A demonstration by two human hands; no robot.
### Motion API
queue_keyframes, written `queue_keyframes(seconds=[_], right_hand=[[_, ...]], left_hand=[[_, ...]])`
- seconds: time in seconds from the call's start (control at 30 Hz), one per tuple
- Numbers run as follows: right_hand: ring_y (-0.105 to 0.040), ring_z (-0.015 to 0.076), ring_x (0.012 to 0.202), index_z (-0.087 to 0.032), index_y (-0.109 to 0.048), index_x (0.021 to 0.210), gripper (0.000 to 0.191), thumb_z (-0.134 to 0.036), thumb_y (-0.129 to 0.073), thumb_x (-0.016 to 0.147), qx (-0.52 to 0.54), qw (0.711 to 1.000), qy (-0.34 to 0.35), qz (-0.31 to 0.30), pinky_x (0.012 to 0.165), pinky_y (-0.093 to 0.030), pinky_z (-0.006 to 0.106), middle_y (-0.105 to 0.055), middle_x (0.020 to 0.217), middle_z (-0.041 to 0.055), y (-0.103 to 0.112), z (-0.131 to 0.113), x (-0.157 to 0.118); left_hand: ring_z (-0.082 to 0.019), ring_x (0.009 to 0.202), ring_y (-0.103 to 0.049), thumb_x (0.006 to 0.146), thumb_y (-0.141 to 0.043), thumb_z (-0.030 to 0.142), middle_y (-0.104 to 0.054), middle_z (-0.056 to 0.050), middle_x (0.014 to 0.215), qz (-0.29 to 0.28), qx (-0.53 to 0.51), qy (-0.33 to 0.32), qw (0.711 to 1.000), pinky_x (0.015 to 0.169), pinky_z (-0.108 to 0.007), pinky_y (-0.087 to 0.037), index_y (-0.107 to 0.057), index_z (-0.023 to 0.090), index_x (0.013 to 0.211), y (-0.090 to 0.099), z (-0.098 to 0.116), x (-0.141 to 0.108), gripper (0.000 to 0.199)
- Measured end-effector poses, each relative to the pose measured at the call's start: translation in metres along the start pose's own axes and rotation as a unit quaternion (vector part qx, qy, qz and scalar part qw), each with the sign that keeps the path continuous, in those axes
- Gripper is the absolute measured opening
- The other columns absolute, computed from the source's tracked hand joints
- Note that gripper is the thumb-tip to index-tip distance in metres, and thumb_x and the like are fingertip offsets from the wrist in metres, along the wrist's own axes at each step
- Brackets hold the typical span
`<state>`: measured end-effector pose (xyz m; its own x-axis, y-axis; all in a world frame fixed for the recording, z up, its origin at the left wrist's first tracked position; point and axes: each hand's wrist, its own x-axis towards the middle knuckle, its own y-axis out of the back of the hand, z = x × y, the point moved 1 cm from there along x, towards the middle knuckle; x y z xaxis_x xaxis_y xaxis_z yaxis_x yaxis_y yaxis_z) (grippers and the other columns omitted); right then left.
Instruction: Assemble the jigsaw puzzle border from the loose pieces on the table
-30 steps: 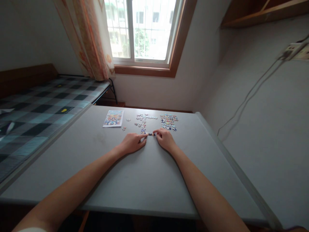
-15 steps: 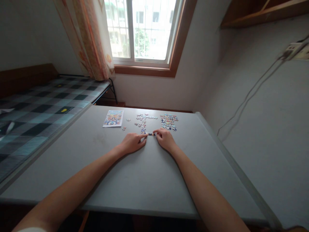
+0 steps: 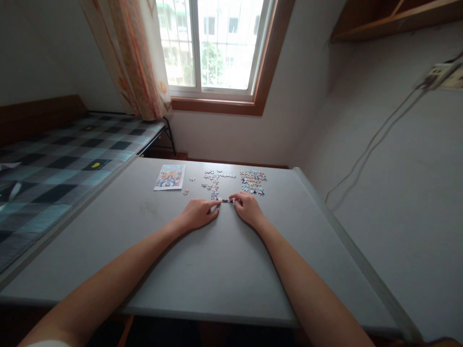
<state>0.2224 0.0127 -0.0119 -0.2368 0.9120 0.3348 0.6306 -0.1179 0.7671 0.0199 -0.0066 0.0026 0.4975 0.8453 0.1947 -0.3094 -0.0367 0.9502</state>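
Observation:
A short dark row of joined jigsaw pieces lies flat on the grey table, between my two hands. My left hand rests on the tabletop with its index finger stretched to the row's left end and its thumb apart below. At the other end, my right hand has its fingers curled, with index finger and thumb at a jigsaw piece that they partly hide. From the row's left side a partly joined puzzle section runs away from me, with a pale strip branching right at its far end.
Loose jigsaw pieces form a pile beyond my right hand. A printed picture sheet lies at the left, with a single piece near it. The table borders a bed on the left and a wall on the right.

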Motion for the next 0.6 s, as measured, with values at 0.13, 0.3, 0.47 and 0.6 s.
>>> queue_keyframes(seconds=[0.13, 0.3, 0.47, 0.6], right_hand=[[-0.058, 0.0162, 0.084, -0.021, -0.071, 0.090, 0.029, -0.010, -0.047, 0.080, 0.004, 1.000, 0.003, 0.002, 0.081, -0.042, 0.028, -0.065, 0.086, 0.0039, -0.0005, 0.0009, 0.0001], [-0.058, 0.0162, 0.083, -0.021, -0.071, 0.090, 0.029, -0.010, -0.046, 0.080, -0.001, 1.000, 0.003, 0.000, 0.081, -0.042, 0.028, -0.065, 0.086, 0.0039, -0.0008, 0.0013, 0.0002], [-0.057, 0.0163, 0.083, -0.021, -0.071, 0.090, 0.029, -0.010, -0.046, 0.080, -0.001, 1.000, 0.003, 0.000, 0.081, -0.042, 0.028, -0.065, 0.086, 0.0040, -0.0008, 0.0008, 0.0003], [-0.057, 0.0164, 0.083, -0.021, -0.071, 0.090, 0.029, -0.010, -0.046, 0.080, -0.001, 1.000, 0.002, 0.002, 0.081, -0.042, 0.028, -0.065, 0.086, 0.0040, -0.0008, 0.0008, 0.0003]], left_hand=[[-0.014, 0.062, -0.061, 0.089, -0.046, 0.039, -0.068, -0.001, 0.066, -0.002, -0.004, 0.003, 1.000, 0.060, -0.022, -0.038, -0.064, 0.027, 0.119, 0.0008, 0.0006, 0.0000, 0.037], [-0.014, 0.062, -0.061, 0.089, -0.046, 0.038, -0.068, -0.001, 0.066, 0.000, -0.003, 0.001, 1.000, 0.060, -0.023, -0.038, -0.064, 0.027, 0.119, 0.0009, 0.0006, -0.0001, 0.037], [-0.014, 0.063, -0.061, 0.089, -0.046, 0.039, -0.068, -0.001, 0.067, -0.004, 0.000, 0.004, 1.000, 0.060, -0.023, -0.038, -0.064, 0.027, 0.120, 0.0006, 0.0006, 0.0002, 0.037], [-0.014, 0.063, -0.061, 0.089, -0.046, 0.039, -0.068, -0.001, 0.067, -0.008, 0.001, 0.007, 1.000, 0.060, -0.022, -0.038, -0.063, 0.027, 0.120, 0.0010, 0.0010, 0.0006, 0.038]])
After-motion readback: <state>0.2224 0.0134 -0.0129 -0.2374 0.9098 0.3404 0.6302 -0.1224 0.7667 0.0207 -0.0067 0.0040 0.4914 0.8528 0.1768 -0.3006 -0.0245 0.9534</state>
